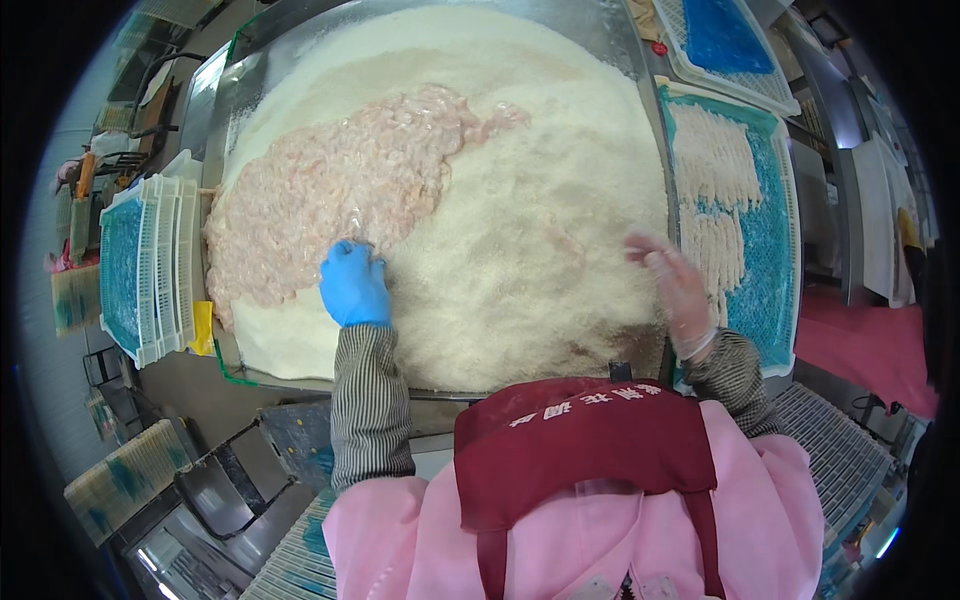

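A wide heap of pale pink raw meat pieces [330,180] lies on the left side of a bed of off-white crumbs [520,290]. My left hand [355,290], in a blue glove, has its fingers curled into the near edge of this heap, closed on some meat. Out over the right edge of the crumbs is my right hand [682,295] in a clear glove, slightly blurred, fingers extended and nothing seen in them. Between the hands, a meat strip [565,243] lies partly covered by crumbs. Coated strips [712,160] fill rows in a blue-lined tray [765,270] beside my right hand.
A metal table rim [640,60] surrounds the crumbs. Stacked white trays [165,270] with blue liners stand at the left, near a yellow item [203,328]. Another white tray [690,40] with blue lining sits at the far right. Red cloth [870,345] hangs at the right.
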A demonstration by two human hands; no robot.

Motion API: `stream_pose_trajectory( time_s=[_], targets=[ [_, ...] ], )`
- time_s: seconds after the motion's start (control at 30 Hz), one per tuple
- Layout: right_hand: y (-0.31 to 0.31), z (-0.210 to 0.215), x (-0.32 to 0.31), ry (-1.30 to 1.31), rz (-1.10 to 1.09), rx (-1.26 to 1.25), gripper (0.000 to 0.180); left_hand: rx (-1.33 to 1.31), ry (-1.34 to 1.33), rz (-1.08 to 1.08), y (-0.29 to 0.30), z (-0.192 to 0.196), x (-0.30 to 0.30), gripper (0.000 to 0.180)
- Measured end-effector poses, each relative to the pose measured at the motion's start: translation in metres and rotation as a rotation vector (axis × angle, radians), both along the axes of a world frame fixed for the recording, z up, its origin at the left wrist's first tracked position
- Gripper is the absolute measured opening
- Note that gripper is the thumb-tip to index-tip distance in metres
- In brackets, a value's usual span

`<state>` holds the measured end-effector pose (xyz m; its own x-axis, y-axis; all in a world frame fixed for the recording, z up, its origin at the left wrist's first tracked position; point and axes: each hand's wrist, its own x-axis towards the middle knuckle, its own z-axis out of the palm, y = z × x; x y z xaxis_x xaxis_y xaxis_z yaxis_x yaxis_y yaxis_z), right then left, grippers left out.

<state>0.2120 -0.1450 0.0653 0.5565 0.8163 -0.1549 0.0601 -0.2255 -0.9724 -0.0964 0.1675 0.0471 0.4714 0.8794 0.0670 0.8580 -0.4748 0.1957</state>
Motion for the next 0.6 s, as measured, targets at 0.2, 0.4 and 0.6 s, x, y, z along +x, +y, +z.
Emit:
stream_pose_trajectory(
  time_s=[0.2,0.4,0.6],
  targets=[
    [0.032,-0.010,-0.063,0.234,0.222,0.047,0.035,-0.306,-0.223,-0.121,-0.064,-0.014,-0.028,0.019],
    [0.045,-0.018,-0.085,0.181,0.471,-0.174,0.038,-0.138,-0.354,0.015,-0.072,-0.024,-0.033,0.022],
    [0.056,-0.053,-0.114,0.207,0.631,-0.155,0.041,-0.002,-0.178,0.181,-0.033,-0.020,0.020,0.031]
  ],
)
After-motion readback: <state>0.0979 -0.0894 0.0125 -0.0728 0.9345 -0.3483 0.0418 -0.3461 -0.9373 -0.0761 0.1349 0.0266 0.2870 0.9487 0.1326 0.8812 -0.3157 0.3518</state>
